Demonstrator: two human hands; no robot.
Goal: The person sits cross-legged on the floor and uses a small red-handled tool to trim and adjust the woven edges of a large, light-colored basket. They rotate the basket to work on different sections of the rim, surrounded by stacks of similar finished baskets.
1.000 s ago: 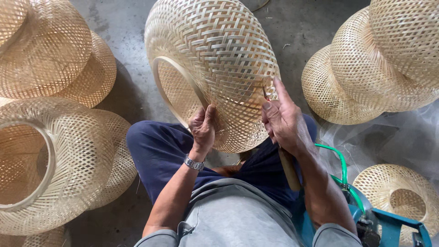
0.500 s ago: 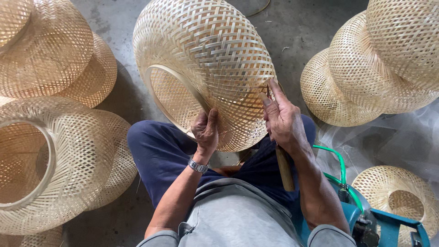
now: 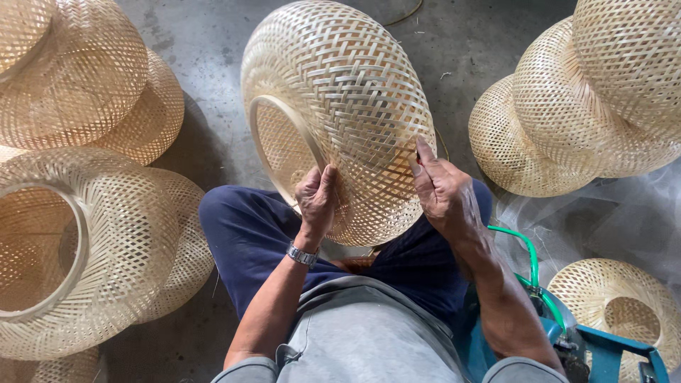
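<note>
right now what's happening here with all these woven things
A seated person holds a round woven bamboo shade over their lap, tilted so its ringed opening faces left. The left hand grips near the rim, the right hand presses on the weave. More woven shades sit stacked on the concrete floor around them.

Turning the woven bamboo shade (image 3: 340,117) on the lap, ring opening swinging further toward the left and sinking lower than a second ago. Sliding the left hand (image 3: 317,198) up along the lower rim, fingers straightening. Shifting the right hand (image 3: 443,195) across the weave, thumb pressing nearer the edge.
</note>
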